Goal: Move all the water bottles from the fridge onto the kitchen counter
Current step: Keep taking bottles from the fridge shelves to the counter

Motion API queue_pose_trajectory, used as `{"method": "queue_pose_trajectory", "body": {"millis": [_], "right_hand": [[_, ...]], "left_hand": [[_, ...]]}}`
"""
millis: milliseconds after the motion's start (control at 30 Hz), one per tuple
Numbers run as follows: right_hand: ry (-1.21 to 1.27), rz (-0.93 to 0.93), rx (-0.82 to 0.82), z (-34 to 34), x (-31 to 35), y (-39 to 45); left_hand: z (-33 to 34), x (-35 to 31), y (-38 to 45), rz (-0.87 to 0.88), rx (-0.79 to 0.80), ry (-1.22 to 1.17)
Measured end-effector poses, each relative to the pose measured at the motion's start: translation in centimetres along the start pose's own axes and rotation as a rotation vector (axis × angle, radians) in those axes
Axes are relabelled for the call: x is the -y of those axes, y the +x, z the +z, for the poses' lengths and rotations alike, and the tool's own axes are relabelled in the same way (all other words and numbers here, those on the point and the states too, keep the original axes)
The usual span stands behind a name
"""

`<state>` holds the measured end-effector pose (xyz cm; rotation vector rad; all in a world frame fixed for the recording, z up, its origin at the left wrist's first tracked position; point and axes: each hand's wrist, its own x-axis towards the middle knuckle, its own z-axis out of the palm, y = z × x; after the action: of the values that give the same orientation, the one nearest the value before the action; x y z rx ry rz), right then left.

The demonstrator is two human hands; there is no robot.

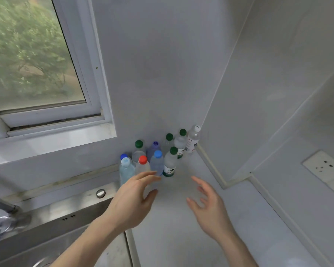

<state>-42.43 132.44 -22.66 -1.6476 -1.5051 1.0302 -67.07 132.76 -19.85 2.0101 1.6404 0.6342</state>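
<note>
Both your left hand [131,201] and right hand [208,207] have an open, empty grip, so a careless brush may topple the tightly packed water bottles [156,157] on the desk [181,237].

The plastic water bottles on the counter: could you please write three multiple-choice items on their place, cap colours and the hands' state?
1. Where does the cluster of plastic water bottles stand?
A in the steel sink
B in the white counter's wall corner
C on the window sill

2. How many caps are green?
A four
B one
C seven

3. What do the hands hold?
A one bottle each
B a cap
C nothing

Key: B, bottles stand where the walls meet; A, four green caps show; C, left hand and right hand are open, fingers spread.
</note>
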Motion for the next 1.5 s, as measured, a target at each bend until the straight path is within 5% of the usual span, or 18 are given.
{"method": "queue_pose_trajectory", "body": {"millis": [300,667,1167,1500], "right_hand": [[-0.078,0.013,-0.097,-5.6,0.5,-11.4],[-0.118,0.216,-0.488,-12.8,-3.3,-31.6],[-0.171,0.489,-1.025,-12.7,-2.6,-70.1],[-0.251,0.722,-1.441,-10.4,-0.5,-88.5]], "left_hand": [[2.7,-5.4,-4.6,0.115,0.201,-0.053],[10.3,-17.3,-11.1,0.517,0.404,-0.039],[15.9,-35.1,-38.0,1.125,0.743,-0.221],[18.8,-48.0,-54.2,1.592,0.936,-0.270]]}}
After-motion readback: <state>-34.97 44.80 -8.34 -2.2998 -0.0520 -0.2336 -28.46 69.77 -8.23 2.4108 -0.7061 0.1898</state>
